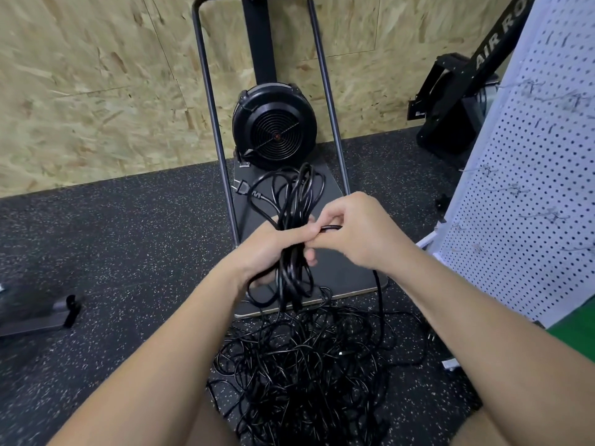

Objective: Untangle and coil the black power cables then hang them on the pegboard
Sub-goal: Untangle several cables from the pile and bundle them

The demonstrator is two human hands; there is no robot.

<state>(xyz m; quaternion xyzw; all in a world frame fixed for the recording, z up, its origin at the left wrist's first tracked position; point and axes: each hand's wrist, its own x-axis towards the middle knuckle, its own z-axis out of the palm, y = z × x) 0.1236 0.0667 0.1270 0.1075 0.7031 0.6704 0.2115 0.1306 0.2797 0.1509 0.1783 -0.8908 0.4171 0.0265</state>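
My left hand (pixel 267 249) grips the waist of a coiled black power cable (pixel 296 201), whose loops stick out above and below the fist. A plug (pixel 242 189) on one end hangs at the coil's upper left. My right hand (pixel 354 233) pinches a strand of the same cable (pixel 331 227) against the coil, beside my left thumb. That strand drops past my right wrist to the floor. A tangled heap of black cables (pixel 306 365) lies on the floor below my hands. The white pegboard (pixel 521 188) stands at the right, with several thin wire hooks (pixel 476 170) on it.
A black fan machine (pixel 273 127) on a dark base plate (pixel 347 278) with a metal tube frame (pixel 212 123) stands right behind the coil. An air rower (pixel 450 101) sits at the back right. A dark metal foot (pixel 48 313) lies at the left on the speckled rubber floor.
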